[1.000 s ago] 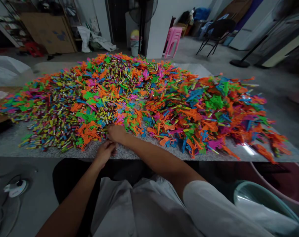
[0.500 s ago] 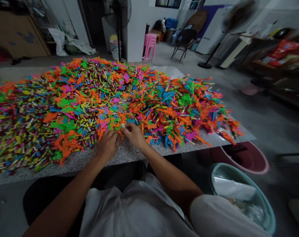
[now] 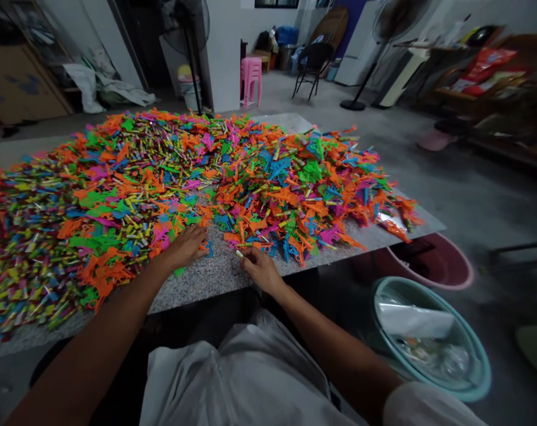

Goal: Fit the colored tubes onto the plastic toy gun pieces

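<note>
My left hand (image 3: 187, 246) lies palm down with its fingers stretched out over orange and blue plastic pieces at the near edge of the heap; what is beneath the palm is hidden. My right hand (image 3: 260, 267) is closed, pinching a small pale yellow tube (image 3: 239, 253) between thumb and fingers just above the speckled tabletop (image 3: 219, 267). Around both hands spreads a heap of toy-gun-shaped plastic pieces (image 3: 281, 195) in orange, green, blue and pink. Many small yellow-wrapped tubes (image 3: 32, 248) are piled at the left.
To the right of the table, on the floor, stand a teal tub (image 3: 476, 378) with clear plastic inside and a pink tub (image 3: 466, 266). Beyond the table are a standing fan (image 3: 186, 29), pink stacked stools (image 3: 251, 74) and a black chair (image 3: 315, 62).
My hands were close together and have moved apart. The right one came nearer my body with the small tube; the left one flattened over the pieces. The view shifted slightly right.
</note>
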A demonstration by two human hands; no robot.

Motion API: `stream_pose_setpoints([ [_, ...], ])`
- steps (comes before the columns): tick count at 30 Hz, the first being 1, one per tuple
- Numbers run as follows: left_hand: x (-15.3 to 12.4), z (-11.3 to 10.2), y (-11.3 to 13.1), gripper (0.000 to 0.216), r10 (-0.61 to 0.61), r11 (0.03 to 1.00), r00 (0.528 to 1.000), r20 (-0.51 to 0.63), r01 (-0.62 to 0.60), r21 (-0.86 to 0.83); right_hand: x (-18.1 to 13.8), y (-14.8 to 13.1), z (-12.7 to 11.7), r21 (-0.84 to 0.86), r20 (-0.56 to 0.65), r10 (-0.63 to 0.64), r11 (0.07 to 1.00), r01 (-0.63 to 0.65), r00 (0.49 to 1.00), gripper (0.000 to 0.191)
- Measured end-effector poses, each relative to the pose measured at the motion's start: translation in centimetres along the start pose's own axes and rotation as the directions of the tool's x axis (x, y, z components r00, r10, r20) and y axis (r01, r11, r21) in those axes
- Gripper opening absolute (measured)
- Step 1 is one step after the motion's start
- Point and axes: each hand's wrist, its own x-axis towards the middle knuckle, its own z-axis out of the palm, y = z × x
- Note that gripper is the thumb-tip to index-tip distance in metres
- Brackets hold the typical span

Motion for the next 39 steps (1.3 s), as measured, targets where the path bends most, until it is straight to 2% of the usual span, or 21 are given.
stream_pose_setpoints([
  [4,-0.2,-1.4,-0.1,0.035,0.044,0.999,0.999,-0.009,-0.044,-0.03,0.5,0.2,1.5,0.001,0.034,-0.04,0.999,0.04,0.999,0.016],
  [7,-0.1,-2.4,0.7,0.041,0.013,0.999,0.991,-0.133,-0.02,-0.05,0.7,-0.3,2.2,0.001,0.041,-0.055,0.998,0.055,0.998,0.015],
  [10,-0.1,-3.8,1.9,0.041,-0.049,0.998,0.96,-0.277,0.035,-0.056,0.9,-1.1,2.3,0.023,0.037,-0.034,0.999,0.033,0.999,0.014],
  [13,-0.1,-5.4,3.2,0.038,-0.07,0.997,0.926,-0.372,0.055,-0.052,1.3,-2.1,2.2,0.045,0.028,-0.022,0.999,0.021,0.999,0.012],
  [16,-0.4,-7.0,4.6,0.036,-0.139,0.989,0.906,-0.401,0.108,-0.097,1.7,-3.5,2.0,0.089,0.036,-0.036,0.996,0.032,0.999,0.014],
  [18,-1.0,-7.9,5.6,0.035,-0.211,0.973,0.902,-0.377,0.158,-0.166,1.9,-4.6,2.0,0.149,0.057,-0.047,0.988,0.038,0.997,0.02],
  [20,-1.7,-8.6,6.7,0.034,-0.227,0.964,0.911,-0.344,0.159,-0.215,1.9,-5.7,2.3,0.218,0.086,-0.062,0.975,0.042,0.994,0.028],
  [23,-2.7,-9.5,8.3,0.031,-0.132,0.975,0.945,-0.299,0.07,-0.21,1.9,-6.9,3.1,0.297,0.13,-0.089,0.954,0.047,0.988,0.034],
  [26,-3.4,-10.0,9.5,0.029,-0.062,0.984,0.957,-0.283,0.011,-0.179,1.7,-7.4,4.0,0.351,0.173,-0.117,0.935,0.05,0.978,0.032],
  [30,-3.8,-10.2,10.1,0.03,0.027,0.994,0.957,-0.289,-0.056,-0.094,1.6,-7.4,4.6,0.391,0.201,-0.128,0.92,0.04,0.971,0.032],
  [39,-4.6,-10.4,10.4,0.027,0.146,0.989,0.943,-0.298,-0.142,0.036,1.5,-7.1,4.2,0.321,0.209,-0.163,0.943,0.09,0.964,0.031],
])
